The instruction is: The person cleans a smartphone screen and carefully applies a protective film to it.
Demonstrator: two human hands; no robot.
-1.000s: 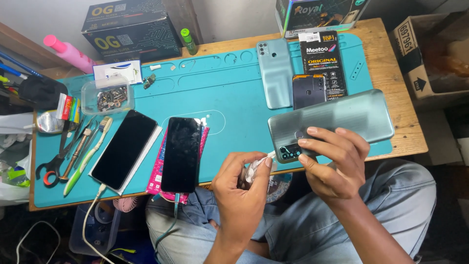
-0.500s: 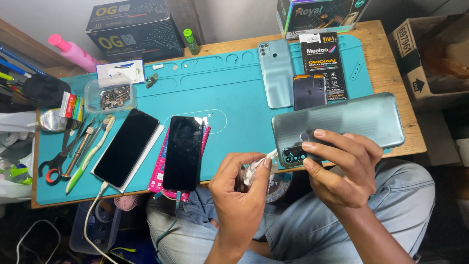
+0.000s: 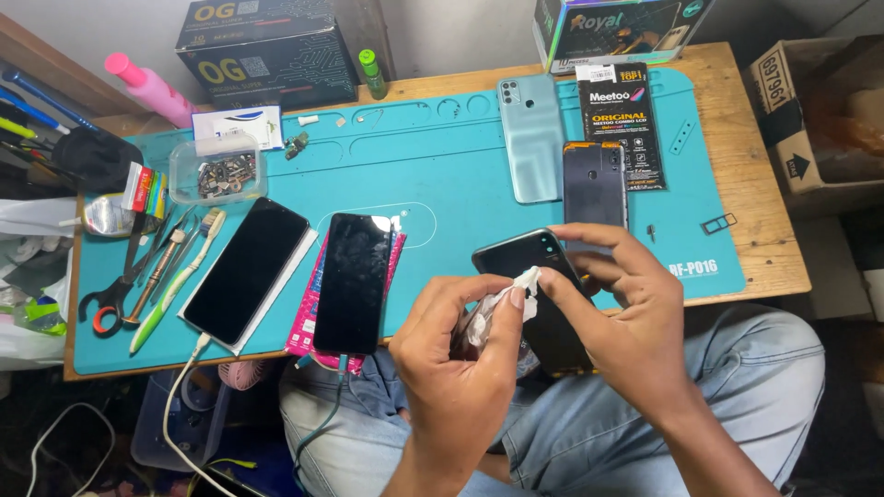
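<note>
Wipe (image 3: 522, 283) pinched in my left hand (image 3: 465, 354), pressed by the camera corner of the dark phone (image 3: 534, 294); right hand (image 3: 635, 317) grips that phone, tilted over the mat (image 3: 442, 175) edge above my lap. Best w/ light strokes, phone held steady. Black box (image 3: 267, 51) back left, black-orange packet (image 3: 619, 124) flat back right, cardboard box (image 3: 815, 110) far right.
</note>
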